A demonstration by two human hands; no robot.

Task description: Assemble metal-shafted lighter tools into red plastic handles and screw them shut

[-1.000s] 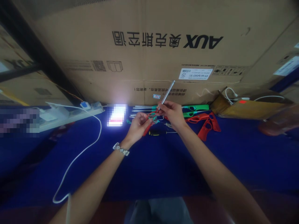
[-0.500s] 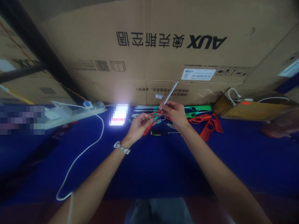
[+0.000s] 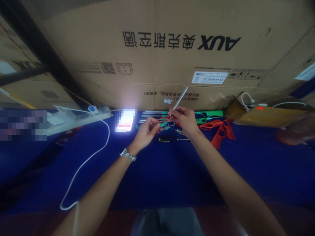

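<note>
My right hand (image 3: 186,120) is closed around the lower end of a slim metal tube (image 3: 182,96), which slants up and to the right. Pinched in my left hand (image 3: 145,132) is a red lighter handle (image 3: 159,120), with a small green part (image 3: 163,124) at the fingertips. The two hands are close together, and fingers hide much of where the tube meets the handle. Behind them lie more metal tubes (image 3: 150,112) and a green lighter handle (image 3: 210,113). Red lighter handles (image 3: 219,137) rest to the right of my right hand.
A yellow-and-black screwdriver (image 3: 168,139) lies just below the hands on the blue table cover (image 3: 172,177). A bright blurred-out screen (image 3: 125,120) stands at left, near a power strip (image 3: 81,121) and white cable (image 3: 93,154). A large cardboard box (image 3: 157,19) walls the back.
My left fingers have shifted slightly, and the red piece that showed below them is now out of sight. The tube in my right hand has barely moved.
</note>
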